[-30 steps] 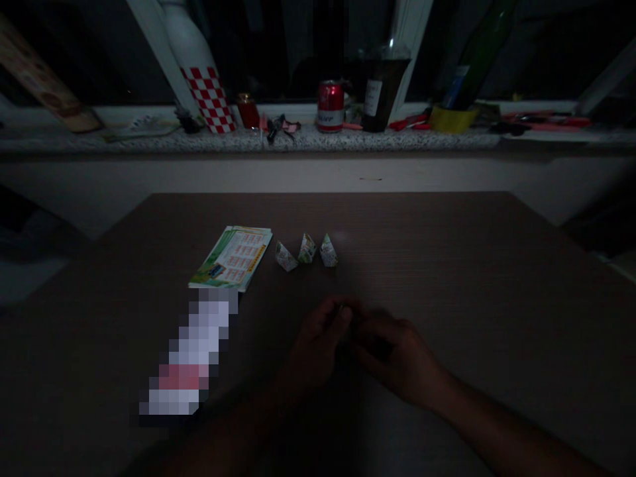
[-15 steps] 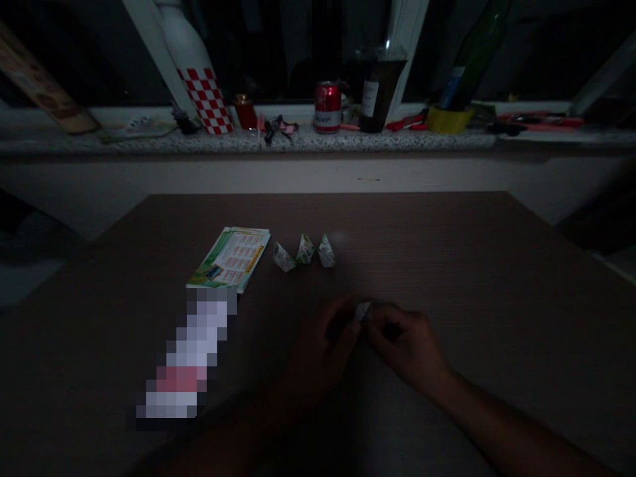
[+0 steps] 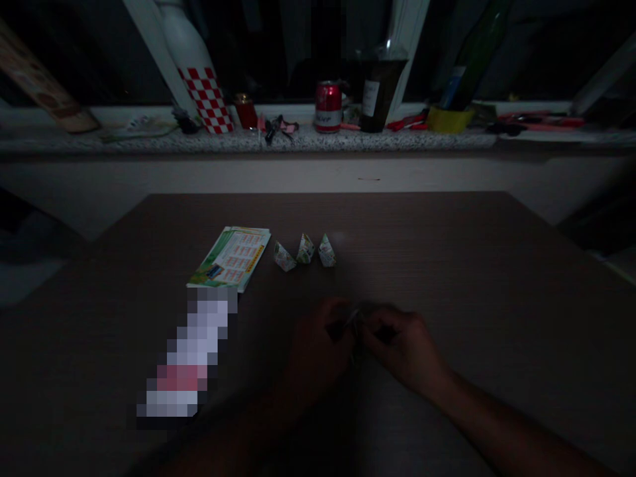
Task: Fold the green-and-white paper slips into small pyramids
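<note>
My left hand (image 3: pixel 322 341) and my right hand (image 3: pixel 405 338) meet above the near middle of the table. Between their fingertips is a small piece of folded paper (image 3: pixel 354 318), pinched from both sides. Its shape is hard to make out in the dim light, and the fingers cover much of it. Farther back, three small folded paper boats stand in a row: a left one (image 3: pixel 285 256), a middle one (image 3: pixel 305 249) and a right one (image 3: pixel 326 251). All three are printed in white and green.
Left of the boats lies a stack of printed leaflets (image 3: pixel 231 258). Nearer me is a pixelated oblong object (image 3: pixel 191 358). Behind the table (image 3: pixel 447 252), a stone windowsill (image 3: pixel 278 141) carries a checkered bottle (image 3: pixel 206 96), a red can (image 3: pixel 328 106), a dark cup (image 3: pixel 375 99) and a green bottle (image 3: pixel 472 66).
The folded paper has turned between my fingertips, and its thin pale edges now show instead of a printed face. My hands have shifted only slightly; the boats and leaflets stay put.
</note>
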`<state>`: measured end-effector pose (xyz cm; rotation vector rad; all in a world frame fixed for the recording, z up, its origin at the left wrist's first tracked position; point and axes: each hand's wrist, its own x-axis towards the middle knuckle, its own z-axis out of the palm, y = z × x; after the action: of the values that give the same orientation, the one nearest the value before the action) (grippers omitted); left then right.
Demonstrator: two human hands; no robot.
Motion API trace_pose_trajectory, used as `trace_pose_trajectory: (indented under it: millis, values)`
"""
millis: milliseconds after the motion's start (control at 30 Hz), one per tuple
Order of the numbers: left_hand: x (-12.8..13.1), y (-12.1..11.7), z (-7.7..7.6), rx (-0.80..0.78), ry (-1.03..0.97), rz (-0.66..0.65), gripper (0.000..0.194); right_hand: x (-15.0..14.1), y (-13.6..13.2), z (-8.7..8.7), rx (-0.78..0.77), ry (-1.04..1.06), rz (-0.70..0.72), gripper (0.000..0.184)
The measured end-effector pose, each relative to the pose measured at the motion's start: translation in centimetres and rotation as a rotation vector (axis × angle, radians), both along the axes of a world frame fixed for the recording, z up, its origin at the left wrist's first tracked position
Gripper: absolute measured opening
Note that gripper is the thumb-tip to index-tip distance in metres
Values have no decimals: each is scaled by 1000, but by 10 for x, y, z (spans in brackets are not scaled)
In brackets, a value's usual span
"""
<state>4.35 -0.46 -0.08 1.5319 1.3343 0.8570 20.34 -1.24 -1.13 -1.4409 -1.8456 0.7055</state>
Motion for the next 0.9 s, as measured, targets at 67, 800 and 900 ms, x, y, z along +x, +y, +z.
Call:
trace_pose_trajectory:
  millis: [67,800,900]
  values:
    - [0,1,3,-52,-33,19,28,1,0,0,5,-7,-13,17]
    - [-3,3,2,-167,-177,65,23,1,1,2,24,61,-28,19]
    - [-3,4,1,-197,-235,63,26,1,2,3,13,67,-34,21]
